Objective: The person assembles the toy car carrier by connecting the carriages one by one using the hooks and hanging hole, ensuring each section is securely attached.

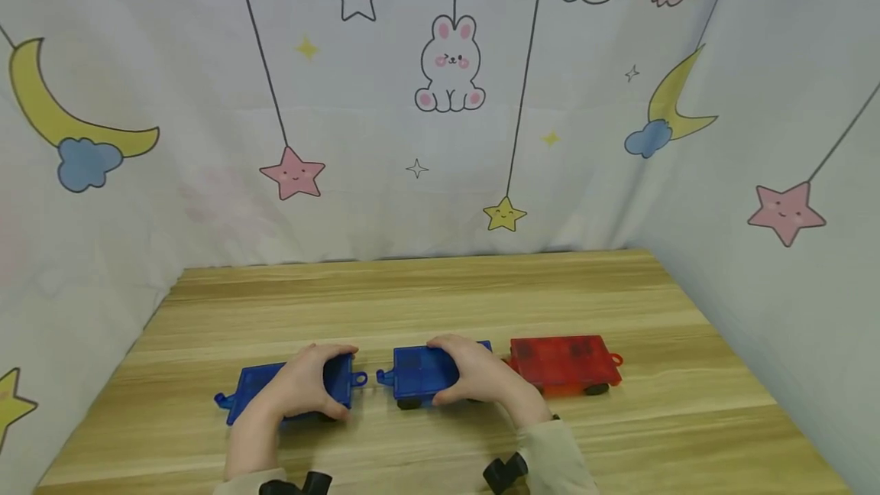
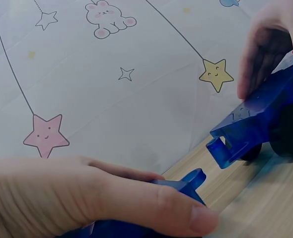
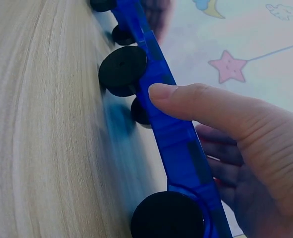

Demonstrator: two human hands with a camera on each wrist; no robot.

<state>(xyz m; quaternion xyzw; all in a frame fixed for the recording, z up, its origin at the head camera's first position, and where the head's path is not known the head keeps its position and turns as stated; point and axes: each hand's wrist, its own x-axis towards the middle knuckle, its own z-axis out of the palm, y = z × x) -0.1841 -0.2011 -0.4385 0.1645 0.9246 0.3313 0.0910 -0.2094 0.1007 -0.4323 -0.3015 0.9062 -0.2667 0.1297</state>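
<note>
Two blue see-through toy train cars on black wheels stand in a row. My left hand [image 1: 302, 384] grips the left blue car [image 1: 257, 380], thumb along the near side and fingers over the far side. The right blue car [image 1: 415, 373] is held by my right hand [image 1: 477, 373] in the same way, its thumb on the side wall in the right wrist view. Between the cars, the ring [image 1: 360, 379] of the left one faces the hook [image 1: 385, 377] of the right one, a small gap apart. Another hook [image 1: 223, 401] sticks out at the far left end.
A red toy car [image 1: 560, 361] stands right behind the right blue car, a ring at its right end. All are on a wooden table [image 1: 426, 296]. A white cloth [image 1: 385, 121] with printed stars and rabbits hangs around the table's back and sides.
</note>
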